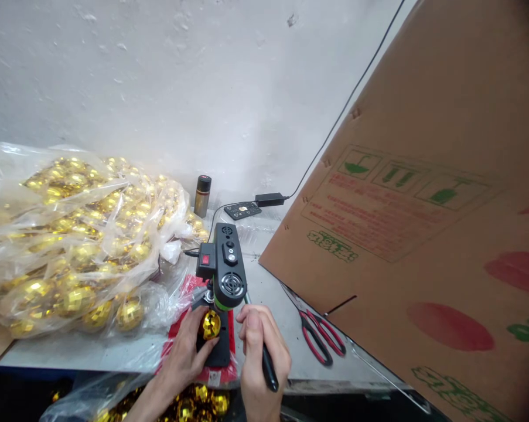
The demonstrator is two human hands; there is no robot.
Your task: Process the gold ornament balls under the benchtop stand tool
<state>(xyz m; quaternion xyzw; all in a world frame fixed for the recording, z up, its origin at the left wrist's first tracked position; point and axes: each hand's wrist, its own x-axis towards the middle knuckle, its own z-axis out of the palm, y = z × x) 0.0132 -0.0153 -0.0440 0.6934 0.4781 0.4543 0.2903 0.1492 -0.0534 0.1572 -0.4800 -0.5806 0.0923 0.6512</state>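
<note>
My left hand (189, 346) is closed around a gold mirror ball (211, 324), thumb and fingers at its sides. The ball is over the black base (219, 353) of a small bench machine (229, 269). This black machine has two round grilles, a red switch and a green band at its lower end, just above the ball; whether they touch, I cannot tell. My right hand (264, 357) grips a black handle (269, 369) beside the machine, its fingers wrapped round it. A red sheet (189, 287) lies under the base.
Clear plastic bags of gold balls (79, 252) fill the left side. More gold balls (198, 404) are below the table edge. Red-and-black scissors (319, 337) lie by a big cardboard box (400, 193). A spray can (202, 196), phone (242, 210) and power adapter (270, 199) are near the wall.
</note>
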